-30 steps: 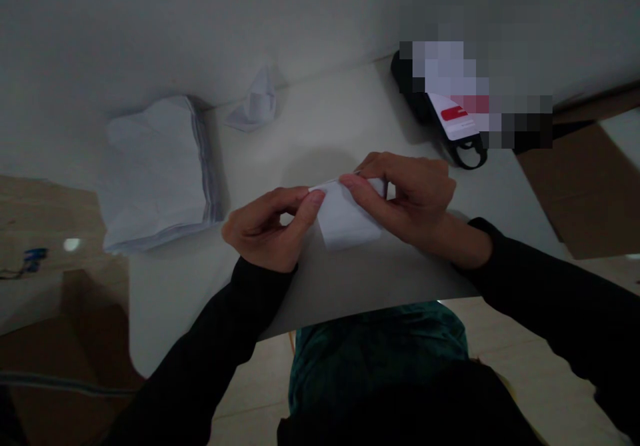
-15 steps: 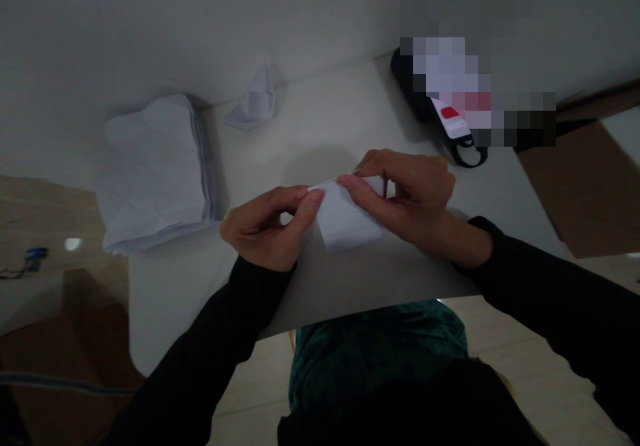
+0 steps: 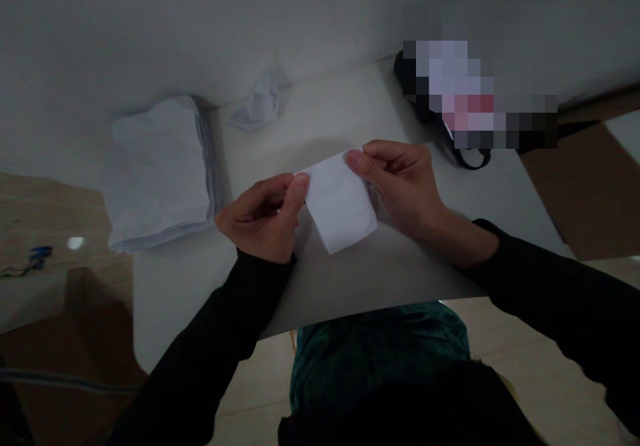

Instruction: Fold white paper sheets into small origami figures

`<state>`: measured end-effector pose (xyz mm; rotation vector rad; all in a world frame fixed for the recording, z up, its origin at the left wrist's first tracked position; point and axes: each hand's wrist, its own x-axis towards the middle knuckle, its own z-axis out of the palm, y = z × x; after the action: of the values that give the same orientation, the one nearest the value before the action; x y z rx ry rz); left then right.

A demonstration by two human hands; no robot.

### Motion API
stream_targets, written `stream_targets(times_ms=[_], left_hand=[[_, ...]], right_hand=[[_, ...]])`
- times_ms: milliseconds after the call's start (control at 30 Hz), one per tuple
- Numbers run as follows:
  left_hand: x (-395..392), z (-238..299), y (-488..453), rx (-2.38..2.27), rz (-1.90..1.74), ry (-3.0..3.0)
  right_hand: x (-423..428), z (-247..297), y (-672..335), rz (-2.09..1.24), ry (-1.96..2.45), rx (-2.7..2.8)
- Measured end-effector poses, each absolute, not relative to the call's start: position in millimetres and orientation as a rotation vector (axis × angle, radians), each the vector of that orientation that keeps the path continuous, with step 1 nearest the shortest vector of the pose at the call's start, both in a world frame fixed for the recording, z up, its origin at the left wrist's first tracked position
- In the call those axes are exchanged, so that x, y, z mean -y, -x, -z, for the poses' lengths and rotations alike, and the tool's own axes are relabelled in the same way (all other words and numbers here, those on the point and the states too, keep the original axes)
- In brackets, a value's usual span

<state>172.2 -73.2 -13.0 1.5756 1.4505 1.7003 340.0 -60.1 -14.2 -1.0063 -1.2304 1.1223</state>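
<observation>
Left hand (image 3: 263,218) pinches the left corner of a folded white paper strip (image 3: 340,199) between thumb and curled fingers, right hand (image 3: 405,186) pinches its upper right corner between thumb and index finger, other right fingers loosely together behind it. The paper sits between the hands, tilted, over the table; can't tell if its lower end touches the surface. Black sleeves (image 3: 200,326) cover both forearms. No readable writing anywhere: a pixelated blur (image 3: 475,93) hides most of a black bag (image 3: 413,79) at the upper right, with only pink-red patches showing through, and a black strap loop (image 3: 473,159) hangs out beneath it. On the pale table (image 3: 350,106), left of the hands, lies a thick stack of folded white paper (image 3: 160,169), with a small crumpled paper piece (image 3: 257,103) near it by the wall. Brown cardboard (image 3: 590,193) lies at the right, more cardboard (image 3: 65,339) at lower left, a small blue item (image 3: 40,256) at left, and pale floor tiles (image 3: 250,393) below. Dark teal cloth (image 3: 375,359) shows under the table edge.
</observation>
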Motion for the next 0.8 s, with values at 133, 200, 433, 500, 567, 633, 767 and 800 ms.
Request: stream_targets(times_ms=[133,200,433,500,567,633,767,800], left_hand=[[66,16,-166,-1.383,-1.423,-1.656],[64,16,-162,-1.369,-1.236,-1.756],[63,14,-159,-1.167,-0.925,-2.180],[63,16,-160,-1.111,-0.870,-2.174],[62,18,-160,-1.112,-0.826,-2.154],[62,19,-159,-1.141,-0.802,-2.154],[66,20,-157,-1.273,-0.904,-2.158],[67,21,-156,-1.335,-0.949,-2.136]], right_hand=[[61,13,-344,-1.036,1.063,1.285],[63,12,-345,-1.010,1.086,1.353],[71,13,-345,-0.914,1.069,1.705],[72,15,-345,-0.879,1.073,1.756],[72,15,-345,-0.849,1.079,1.774],[73,14,-343,-0.840,1.070,1.772],[75,12,-338,-0.896,1.071,1.674],[75,12,-338,-0.925,1.077,1.642]])
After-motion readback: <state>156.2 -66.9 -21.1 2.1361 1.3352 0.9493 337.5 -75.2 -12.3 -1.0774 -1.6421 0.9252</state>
